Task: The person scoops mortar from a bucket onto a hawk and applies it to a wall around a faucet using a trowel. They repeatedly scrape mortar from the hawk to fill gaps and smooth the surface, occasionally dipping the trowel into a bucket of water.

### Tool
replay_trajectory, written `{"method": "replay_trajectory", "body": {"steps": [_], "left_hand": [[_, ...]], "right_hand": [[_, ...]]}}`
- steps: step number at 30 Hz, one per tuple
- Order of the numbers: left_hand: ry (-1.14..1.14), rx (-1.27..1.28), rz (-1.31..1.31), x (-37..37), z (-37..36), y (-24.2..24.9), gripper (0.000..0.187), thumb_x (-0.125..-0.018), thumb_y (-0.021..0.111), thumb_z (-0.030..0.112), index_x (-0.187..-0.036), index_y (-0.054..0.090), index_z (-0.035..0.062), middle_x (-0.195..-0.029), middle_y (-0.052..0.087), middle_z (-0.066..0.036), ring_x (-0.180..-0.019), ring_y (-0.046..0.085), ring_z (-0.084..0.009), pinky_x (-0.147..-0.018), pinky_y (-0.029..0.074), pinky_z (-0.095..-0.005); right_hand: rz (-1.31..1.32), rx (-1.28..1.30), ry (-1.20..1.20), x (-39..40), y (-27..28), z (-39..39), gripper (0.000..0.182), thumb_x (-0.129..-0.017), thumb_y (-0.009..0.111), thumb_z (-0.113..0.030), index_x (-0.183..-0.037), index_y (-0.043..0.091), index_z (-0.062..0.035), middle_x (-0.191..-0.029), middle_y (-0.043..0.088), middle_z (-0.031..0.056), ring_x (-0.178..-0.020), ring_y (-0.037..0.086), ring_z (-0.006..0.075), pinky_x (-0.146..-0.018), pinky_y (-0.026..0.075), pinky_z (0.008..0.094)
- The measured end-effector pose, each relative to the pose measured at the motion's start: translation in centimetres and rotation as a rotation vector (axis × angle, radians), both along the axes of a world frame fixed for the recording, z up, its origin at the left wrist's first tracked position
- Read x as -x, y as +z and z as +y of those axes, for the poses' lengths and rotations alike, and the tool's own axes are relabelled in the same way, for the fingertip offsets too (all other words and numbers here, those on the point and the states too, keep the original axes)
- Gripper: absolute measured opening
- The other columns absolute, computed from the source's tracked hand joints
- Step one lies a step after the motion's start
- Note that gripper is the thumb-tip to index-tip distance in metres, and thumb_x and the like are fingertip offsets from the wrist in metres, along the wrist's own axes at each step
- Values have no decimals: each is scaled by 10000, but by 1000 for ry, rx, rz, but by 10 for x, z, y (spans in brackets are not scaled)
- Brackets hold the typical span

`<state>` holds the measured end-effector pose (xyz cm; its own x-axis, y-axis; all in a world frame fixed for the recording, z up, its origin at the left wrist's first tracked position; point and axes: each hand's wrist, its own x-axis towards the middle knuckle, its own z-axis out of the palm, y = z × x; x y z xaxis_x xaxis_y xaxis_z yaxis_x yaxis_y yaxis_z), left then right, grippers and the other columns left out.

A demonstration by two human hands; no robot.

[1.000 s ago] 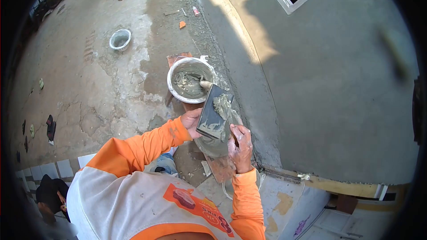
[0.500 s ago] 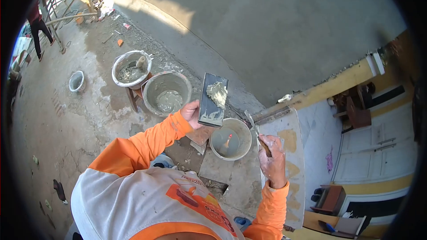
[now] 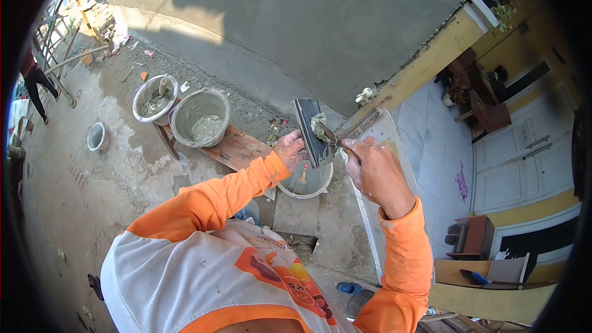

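Your left hand (image 3: pixel 290 148) holds the dark board (image 3: pixel 309 132) from below, its grip closed on the lower edge. The board stands tilted, with a lump of wet mortar (image 3: pixel 318 126) on its upper part. Your right hand (image 3: pixel 377 172) is closed around a trowel (image 3: pixel 332 137), and the blade touches the mortar on the board. Both hands are close together, above a white bucket (image 3: pixel 322 182) that stands on the floor.

To the left, a wooden plank (image 3: pixel 237 148) carries a large grey bucket (image 3: pixel 198 120) with mortar inside. Just beside it is a smaller bucket (image 3: pixel 154 98) with a tool in it. Another small bucket (image 3: pixel 96 137) stands apart on the floor. The grey wall (image 3: pixel 320 18) is in front of you.
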<state>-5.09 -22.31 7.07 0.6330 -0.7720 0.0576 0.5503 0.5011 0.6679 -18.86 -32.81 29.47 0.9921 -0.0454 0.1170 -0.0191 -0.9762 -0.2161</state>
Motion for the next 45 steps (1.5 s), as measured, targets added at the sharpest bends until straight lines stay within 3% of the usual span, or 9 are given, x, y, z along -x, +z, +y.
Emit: {"method": "replay_trajectory", "body": {"steps": [12, 15, 17, 19, 21, 25, 32, 41, 45], "left_hand": [[107, -159, -210, 15, -49, -13, 338, -850, 470, 104, -1171, 442, 4, -987, 576, -50, -775, 568, -105, -636, 493, -250], [31, -155, -57, 9, -56, -12, 352, -835, 472, 83, -1179, 442, 18, -987, 579, -55, -811, 578, -123, -673, 503, -268], [-55, -54, 60, -5, -59, -18, 359, -833, 498, 100, -1180, 447, 25, -1012, 580, -69, -861, 581, -150, -725, 501, -298], [-163, 42, 173, -25, -58, -20, 368, -831, 523, 117, -1181, 451, 32, -1037, 581, -82, -910, 584, -177, -778, 498, -327], [-332, 246, 346, -49, -46, -21, 389, -830, 565, 188, -1176, 468, 39, -1112, 566, -106, -1025, 553, -237, -900, 440, -402], [-362, 247, 368, -92, -25, -21, 422, -829, 582, 251, -1176, 480, 33, -1170, 542, -115, -1072, 527, -263, -953, 386, -444], [-286, 138, 373, -139, 0, -21, 408, -819, 596, 265, -1151, 510, 46, -1165, 549, -121, -1101, 507, -290, -955, 385, -477], [-129, 126, 444, -156, 4, -17, 369, -859, 516, 238, -1160, 498, 24, -1169, 540, -153, -1088, 511, -322, -942, 393, -513], [-37, 65, 383, -160, 0, -2, 386, -848, 524, 241, -1162, 494, 18, -1167, 539, -160, -1082, 515, -327, -924, 414, -501]], "right_hand": [[404, -91, -53, -38, 11, -48, 263, -732, 564, -96, -959, 625, 22, -792, 623, 218, -762, 614, 347, -687, 477, 384], [378, -220, 99, -46, 14, -84, 254, -752, 527, -97, -959, 634, 4, -709, 619, 171, -549, 578, 244, -545, 468, 305], [632, -878, -216, -45, 32, -96, 272, -802, 516, -98, -1041, 608, -7, -730, 613, 63, -494, 477, 92, -457, 388, 214], [575, -1052, -201, -32, 7, -125, 307, -846, 503, -108, -1133, 548, -9, -789, 587, 22, -496, 397, 23, -421, 325, 170], [258, -1560, -171, -14, -33, -146, 334, -858, 513, -130, -1168, 515, -7, -814, 589, 60, -489, 409, 36, -409, 327, 177], [-336, -2085, -312, 12, -122, -156, 389, -859, 513, -195, -1200, 410, -41, -863, 552, 79, -608, 489, 115, -477, 398, 227], [-804, -2268, -410, -50, -227, -160, 481, -842, 529, -126, -1250, 275, -133, -982, 513, 109, -824, 520, 203, -651, 454, 349], [-1198, -2475, -377, -231, -218, -204, 599, -848, 481, -12, -1328, 178, -202, -1005, 472, 114, -917, 502, 237, -819, 446, 487], [-1390, -2506, -431, -309, -235, -247, 597, -850, 462, -8, -1335, 171, -197, -1028, 450, 111, -930, 488, 244, -818, 441, 471]]}}
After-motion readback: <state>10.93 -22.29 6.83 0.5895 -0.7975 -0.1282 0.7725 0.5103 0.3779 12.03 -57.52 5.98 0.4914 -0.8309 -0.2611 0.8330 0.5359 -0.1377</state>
